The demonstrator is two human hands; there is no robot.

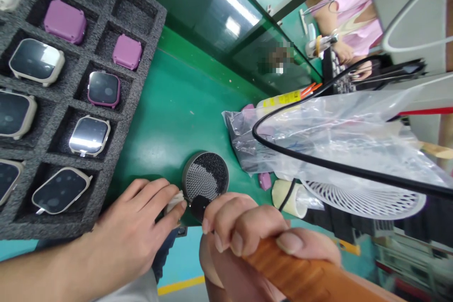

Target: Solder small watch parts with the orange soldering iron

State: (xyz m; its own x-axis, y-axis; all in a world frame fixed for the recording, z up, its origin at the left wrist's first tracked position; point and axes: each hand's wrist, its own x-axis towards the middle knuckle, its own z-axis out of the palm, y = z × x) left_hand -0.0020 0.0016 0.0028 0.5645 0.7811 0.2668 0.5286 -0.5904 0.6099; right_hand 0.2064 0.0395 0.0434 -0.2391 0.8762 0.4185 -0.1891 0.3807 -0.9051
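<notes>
My left hand [141,224] pinches a small pale watch case [173,202] at the front edge of the green table. My right hand [255,226] is wrapped round an electric screwdriver [279,269] with an orange body and a black nose. Its tip points at the watch case; whether the two touch, I cannot tell. Just beyond both hands stands a round metal tin [206,175] of tiny grains that look like screws. On the left, a dark foam tray [116,151] holds several watch cases, among them a purple-rimmed one [104,88] with its screen up.
A clear plastic bag [339,137] lies on the right, crossed by a black cable [318,163]. Near it are a tape roll [288,198], a white slatted round cover [368,200] and a small purple case [264,180]. A dark glossy panel [212,19] borders the back. Another person's hands [350,56] work beyond.
</notes>
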